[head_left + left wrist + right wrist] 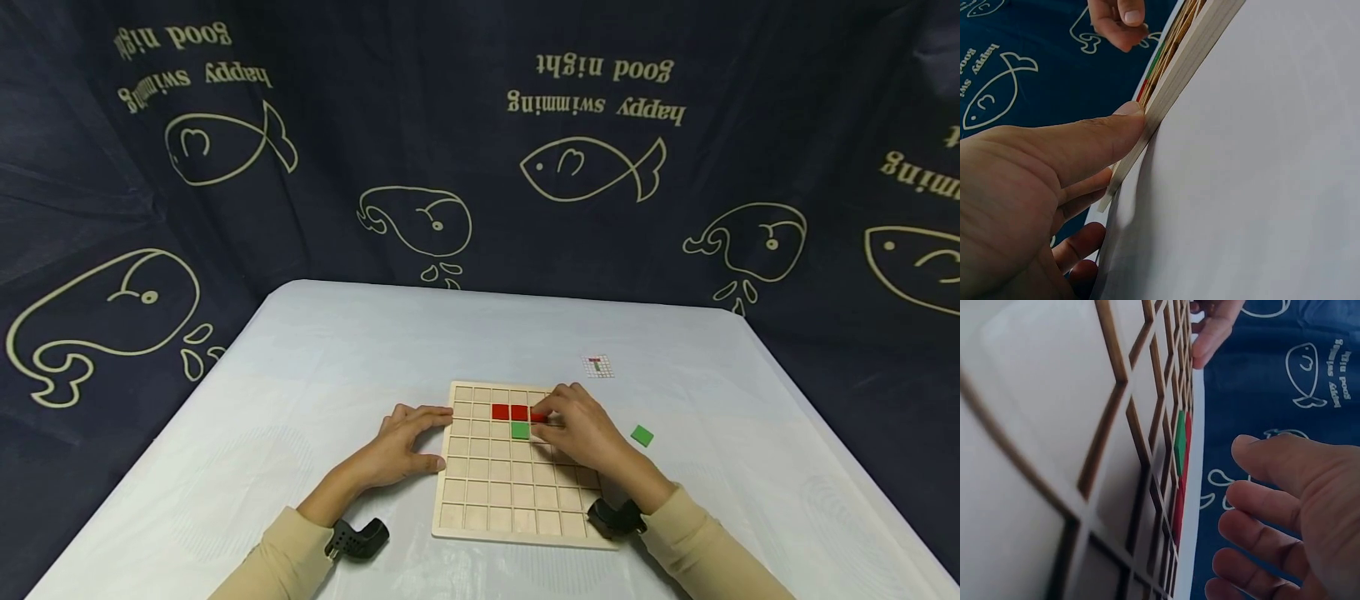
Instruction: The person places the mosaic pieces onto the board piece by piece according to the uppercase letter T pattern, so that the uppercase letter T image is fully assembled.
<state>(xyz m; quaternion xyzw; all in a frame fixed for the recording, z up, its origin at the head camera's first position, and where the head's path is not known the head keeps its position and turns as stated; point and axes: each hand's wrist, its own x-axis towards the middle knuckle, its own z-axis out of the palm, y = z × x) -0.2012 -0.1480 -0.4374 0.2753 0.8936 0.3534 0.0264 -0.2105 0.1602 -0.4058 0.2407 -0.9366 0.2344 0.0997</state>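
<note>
A light wooden grid board (498, 493) lies on the table. In one upper row sit two red tiles (510, 412) side by side, and a third red tile (537, 417) is at their right, partly hidden by the right hand (588, 429). A green tile (520, 430) fills the square below the middle red one. The right fingertips are right at the third red tile; in the right wrist view, the thumb and loosely bent fingers (1260, 534) have nothing between them. With fingers extended, the left hand (401, 447) touches the board's left edge, thumb (1100, 137) against its side.
A loose green tile (642, 436) lies on the white table (360, 333) to the right of the board. Behind the board is a small card (597, 367) printed with a grid pattern in red and green. Dark printed cloth (480, 100) hangs around the table.
</note>
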